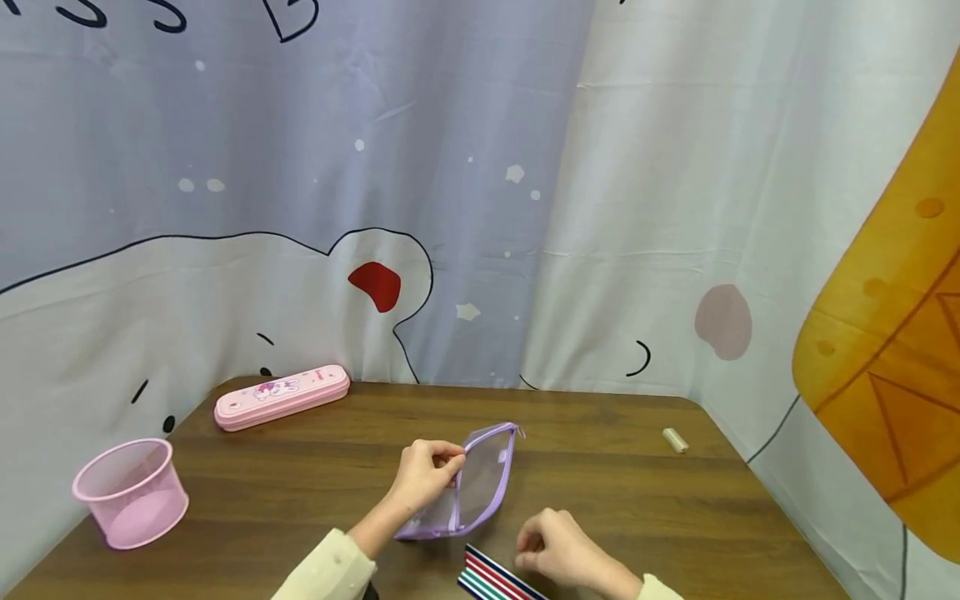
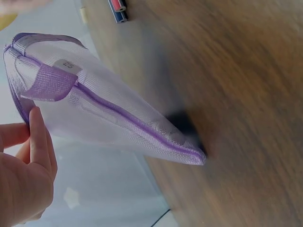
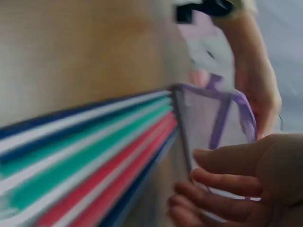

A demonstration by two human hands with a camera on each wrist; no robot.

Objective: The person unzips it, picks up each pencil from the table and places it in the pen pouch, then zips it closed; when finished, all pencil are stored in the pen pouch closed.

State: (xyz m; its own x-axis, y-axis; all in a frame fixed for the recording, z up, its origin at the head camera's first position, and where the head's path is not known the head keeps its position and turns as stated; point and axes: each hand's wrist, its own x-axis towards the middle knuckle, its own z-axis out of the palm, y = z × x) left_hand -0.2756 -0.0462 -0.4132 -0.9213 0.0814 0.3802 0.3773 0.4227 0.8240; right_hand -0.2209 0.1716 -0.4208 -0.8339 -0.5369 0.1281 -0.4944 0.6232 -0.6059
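Your left hand (image 1: 426, 479) pinches the rim of the purple-trimmed mesh pouch (image 1: 480, 485) between thumb and fingers, at the lower centre of the head view; that grip on one edge seems to be what keeps the mouth gaping. Your right hand (image 1: 558, 550) has its fingers loosely bent with nothing visible in them, perhaps kept free for handling. Just beside it, at the bottom edge, lie the striped pencils (image 1: 491, 577), side by side and likely bunched there for easy reach. Farther out on the wooden surface (image 1: 600, 475), the pink pencil tin (image 1: 283, 397) sits upper left of the pouch, the pink cup (image 1: 146, 514) stands upright at lower left, and a small pale block (image 1: 675, 440) lies right of centre, all apparently set aside to leave you working room.
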